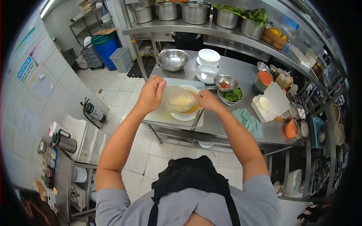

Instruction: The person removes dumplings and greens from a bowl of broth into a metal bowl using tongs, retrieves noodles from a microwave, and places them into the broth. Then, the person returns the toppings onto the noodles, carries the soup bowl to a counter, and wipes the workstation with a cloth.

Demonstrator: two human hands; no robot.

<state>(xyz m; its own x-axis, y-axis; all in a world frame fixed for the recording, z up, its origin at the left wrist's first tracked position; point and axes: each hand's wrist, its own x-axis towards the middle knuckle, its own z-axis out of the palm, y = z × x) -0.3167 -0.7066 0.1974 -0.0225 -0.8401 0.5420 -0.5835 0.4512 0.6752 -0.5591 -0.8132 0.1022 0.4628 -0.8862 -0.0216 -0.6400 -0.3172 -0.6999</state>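
My left hand [152, 94] is closed round the gathered upper end of a clear plastic bag [171, 93]. Pale yellow shredded food [181, 102] lies in the bag's lower part. My right hand [209, 101] pinches the bag's other side. Under the bag stands a white bowl [185, 117] with yellow-orange liquid, partly hidden by it. A narrow metal utensil [197, 119] slants below my right hand; whether that hand holds it too, I cannot tell. Bowl and utensil are over a whitish cutting board [158, 119].
Behind my hands are a steel mixing bowl [173, 59], white bowls [207, 73], a small steel pan [226, 82] with reddish bits and a bowl of greens [231, 96]. A teal cloth [247, 122] and an open carton [269, 103] lie right. Steel pots [195, 13] line the overhead shelf.
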